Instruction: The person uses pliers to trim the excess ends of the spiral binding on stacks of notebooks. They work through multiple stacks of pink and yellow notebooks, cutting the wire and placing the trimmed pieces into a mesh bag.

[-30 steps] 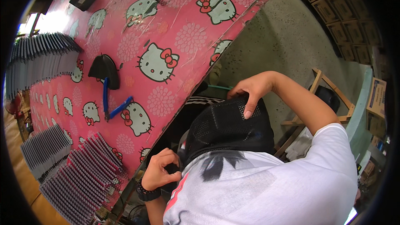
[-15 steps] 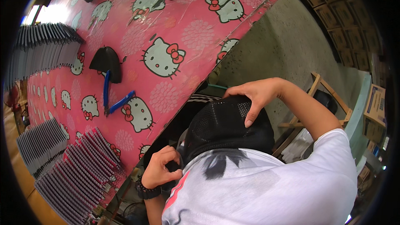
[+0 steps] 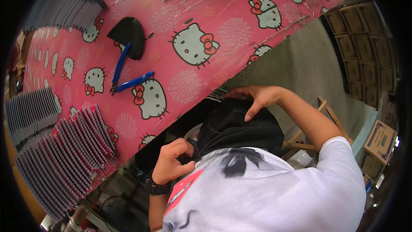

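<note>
one pink table (image 3: 231,56), grey floor (image 3: 296,64), cartons (image 3: 362,53); my feed: right hand (image 3: 262,98) spread on black cloth (image 3: 238,122), left hand (image 3: 171,163) curled, hold unclear.

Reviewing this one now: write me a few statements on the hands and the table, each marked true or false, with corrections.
1. The right hand touches the black mesh fabric. True.
2. The blue-handled pliers are in the left hand. False: they lie on the pink table cover, with neither hand on them.
3. Dark bands are worn at the left hand's wrist. True.
4. The brown cartons are stacked on the pink table cover. False: they are stacked away from it, at the picture's right.
5. Spiral-bound books stand in rows at the picture's lower left. True.
</note>
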